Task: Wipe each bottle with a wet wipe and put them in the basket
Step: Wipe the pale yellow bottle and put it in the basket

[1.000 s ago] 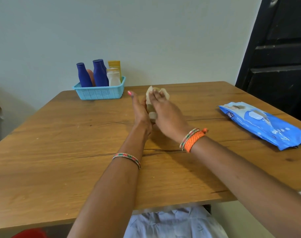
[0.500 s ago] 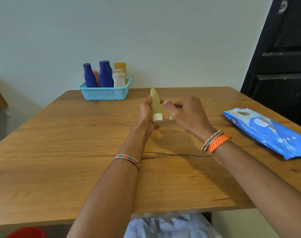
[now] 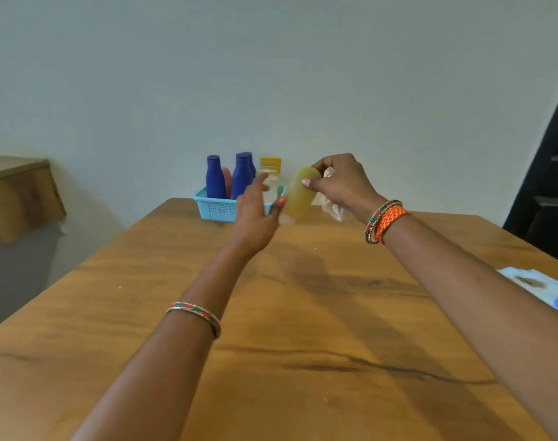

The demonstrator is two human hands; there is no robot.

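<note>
**Q:** What does the head camera show on the table?

**A:** A wooden table (image 3: 303, 313) runs away from the viewer toward a pale wall. At its far edge, left of centre, sits a light blue plastic basket (image 3: 218, 209) with perforated sides. Standing upright inside it are 2 dark blue bottles, one on the left (image 3: 215, 181) and one to its right (image 3: 241, 176), with a pinkish bottle (image 3: 227, 183) between them, a yellow tube (image 3: 270, 162) at the back right, and a pale whitish bottle (image 3: 271, 183) partly hidden behind the fingers of the left hand.

**Q:** Where are the hands?

**A:** Both arms reach forward over the table, each with a beaded bangle. The right hand (image 3: 344, 183) is raised near the basket's right end and pinches the upper end of a translucent yellow bottle (image 3: 300, 194) between thumb and fingers. The bottle hangs tilted, above the table and just beside the basket, not in it. The same hand also grips a crumpled white wet wipe (image 3: 333, 205), which trails below the palm.

**Q:** And the left hand?

**A:** The left hand (image 3: 255, 214) is blurred, fingers loosely spread and holding nothing. Its thumb tip is close to the yellow bottle's lower part; whether it touches cannot be told.

**Q:** Anything else?

**A:** A blue wet-wipe packet (image 3: 545, 291) lies at the right edge, partly cut off. A wooden cabinet (image 3: 16, 192) stands at far left, and a dark door (image 3: 548, 186) at right.
</note>
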